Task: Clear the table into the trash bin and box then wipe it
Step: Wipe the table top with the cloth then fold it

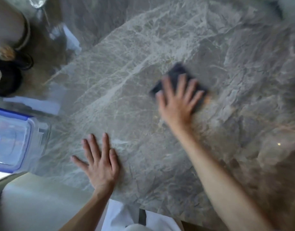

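Grey veined marble-look table point(160, 39) — glossy, smooth. Dark folded cloth point(178, 80), blurred, lies mid-table under the right hand point(178, 100), fingers spread flat upon it, not clenched. Left hand point(100, 162) rests open, palm down, on bare stone. Clear plastic box with blue-rimmed lid point(15, 139) at the left edge; white papers point(35, 104) beyond it.

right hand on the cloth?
Touching. Head view: right hand lies flat on the dark cloth, fingers spread across it on the table.
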Tool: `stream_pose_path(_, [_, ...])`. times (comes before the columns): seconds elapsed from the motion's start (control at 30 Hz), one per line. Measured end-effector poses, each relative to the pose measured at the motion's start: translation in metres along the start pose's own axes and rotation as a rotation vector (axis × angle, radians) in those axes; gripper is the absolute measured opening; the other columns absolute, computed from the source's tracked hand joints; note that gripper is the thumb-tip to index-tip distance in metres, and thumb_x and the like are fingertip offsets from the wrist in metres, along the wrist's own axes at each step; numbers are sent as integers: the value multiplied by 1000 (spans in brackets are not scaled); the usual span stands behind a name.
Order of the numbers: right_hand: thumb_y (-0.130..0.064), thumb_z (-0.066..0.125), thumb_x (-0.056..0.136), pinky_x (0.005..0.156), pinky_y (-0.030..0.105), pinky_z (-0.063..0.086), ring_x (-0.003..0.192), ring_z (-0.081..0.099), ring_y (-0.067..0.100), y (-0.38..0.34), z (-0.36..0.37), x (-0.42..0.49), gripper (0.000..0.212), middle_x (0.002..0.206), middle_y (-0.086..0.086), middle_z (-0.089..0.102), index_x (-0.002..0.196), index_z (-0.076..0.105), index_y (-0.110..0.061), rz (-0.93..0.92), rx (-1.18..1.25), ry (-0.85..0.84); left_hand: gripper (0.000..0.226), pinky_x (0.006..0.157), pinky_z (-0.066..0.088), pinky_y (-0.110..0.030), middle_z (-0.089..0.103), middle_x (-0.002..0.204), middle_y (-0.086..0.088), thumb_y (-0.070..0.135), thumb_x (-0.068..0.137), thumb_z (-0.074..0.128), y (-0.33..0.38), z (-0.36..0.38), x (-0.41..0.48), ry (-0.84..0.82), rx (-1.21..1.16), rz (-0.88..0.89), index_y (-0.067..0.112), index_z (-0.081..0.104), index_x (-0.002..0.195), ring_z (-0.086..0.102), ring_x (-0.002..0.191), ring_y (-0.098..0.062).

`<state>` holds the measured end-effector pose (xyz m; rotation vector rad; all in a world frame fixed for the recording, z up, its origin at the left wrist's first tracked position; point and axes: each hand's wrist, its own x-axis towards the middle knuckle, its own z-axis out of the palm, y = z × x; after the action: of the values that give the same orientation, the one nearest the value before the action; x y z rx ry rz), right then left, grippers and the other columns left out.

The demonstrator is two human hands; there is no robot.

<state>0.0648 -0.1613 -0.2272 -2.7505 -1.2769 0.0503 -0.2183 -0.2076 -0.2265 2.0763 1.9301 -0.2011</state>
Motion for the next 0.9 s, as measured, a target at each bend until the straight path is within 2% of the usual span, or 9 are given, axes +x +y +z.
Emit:
stream_pose_path(0.1, [-62,36,95,110,71,17,150,9,41,24,-11,-146,57,164,4,18,149,22,-49,-663,2,-206,58,112,1,-71,1,164,-1,45,96,20,0,-2,-1,-4,-27,-25,42,4,151,-5,152,-21])
stream_pose_path(0.17, [-62,36,95,110,71,20,151,10,37,99,-31,-185,55,161,1,26,147,23,-52,-758,-72,-298,58,112,1,-72,2,165,-1,46,96,20,1,0,-1,-2,-21,-22,42,5,151,-5,152,-21])
stream_pose_path(0.23, [-61,30,96,113,69,18,151,11,35,150,-38,-143,53,159,5,31,148,23,-50,-517,-134,-269,57,112,1,-72,1,165,-1,47,96,18,0,0,0,-1,-25,-17,43,4,152,-5,152,-22])
stream_pose_path(0.33, [-62,23,96,113,69,14,149,14,39,126,-27,-22,56,162,8,23,149,28,-45,247,-31,-92,56,112,-1,-71,-3,165,1,47,97,17,-3,3,0,19,-26,2,42,6,152,-6,152,-22])
stream_pose_path(0.4, [-65,22,93,112,70,10,149,12,41,71,-14,32,58,163,7,21,148,27,-47,329,29,-77,56,113,-4,-69,-4,165,1,47,97,16,-3,4,0,23,-23,3,42,6,152,-7,152,-22])
stream_pose_path(0.5, [-64,24,96,115,67,8,150,14,39,2,-1,21,55,162,3,24,148,25,-48,3,10,-66,55,113,-6,-68,-7,164,3,49,98,13,-4,3,0,21,-16,6,44,4,152,-9,152,-20])
stream_pose_path(0.63, [-63,35,95,116,64,14,151,11,34,-21,-1,-84,55,162,0,24,147,30,-48,-500,106,-108,55,113,-5,-68,-6,164,4,48,98,15,-2,2,1,16,-16,5,46,2,151,-9,152,-19])
stream_pose_path(0.83, [-58,39,98,119,56,19,152,15,25,72,-8,-183,52,163,-7,21,148,27,-48,-971,128,-237,56,115,-12,-59,-5,164,6,48,97,18,-1,1,1,16,-38,4,47,2,150,-13,151,-14])
stream_pose_path(0.9, [-59,38,98,120,55,18,152,16,25,124,-16,-180,54,163,-7,20,149,24,-49,-1025,35,-248,56,114,-11,-62,-4,164,7,49,96,19,-2,1,1,17,-49,0,48,4,150,-12,151,-14])
